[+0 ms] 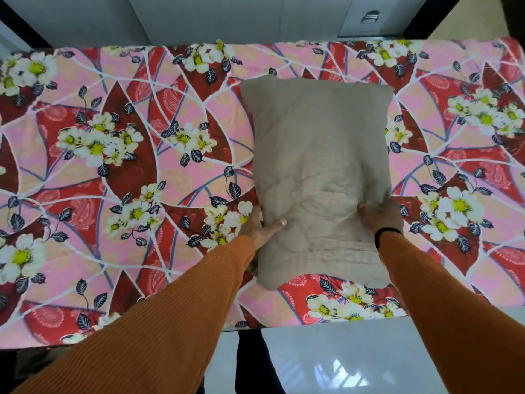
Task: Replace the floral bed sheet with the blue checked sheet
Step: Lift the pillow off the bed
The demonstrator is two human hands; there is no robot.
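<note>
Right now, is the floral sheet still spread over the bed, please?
Yes, spread: the floral sheet lies flat across the bed, under the grey pillow.

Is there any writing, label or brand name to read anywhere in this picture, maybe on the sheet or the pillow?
No readable text anywhere.
Floral sheet: flowers and paisley only, no words.
Pillow: plain, no label showing.
Plate on the far wall: dark marks, too blurred to read.

floral bed sheet (pixel 113 166) in pink, red and maroon with white yellow-centred flowers and dark blue leaves, plain beige pillow (pixel 318 166), ribbed orange sleeves (pixel 170 322), black wristband (pixel 387 232)
</note>
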